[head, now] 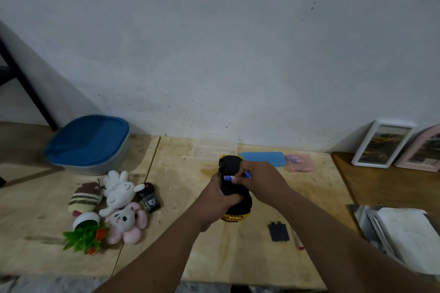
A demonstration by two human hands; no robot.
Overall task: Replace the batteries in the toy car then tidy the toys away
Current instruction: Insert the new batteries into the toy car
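My right hand pinched a small blue-labelled battery over the open underside of the yellow-and-black plastic toy car; my left hand gripped that upturned car above the pale wooden table; its flat black battery cover lay to the right; three plush toys lay well apart to the left.

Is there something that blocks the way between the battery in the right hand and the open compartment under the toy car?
Nothing visible blocks it. The right hand pinches a battery directly over the upturned toy car, which the left hand grips. The battery cover lies apart on the table.
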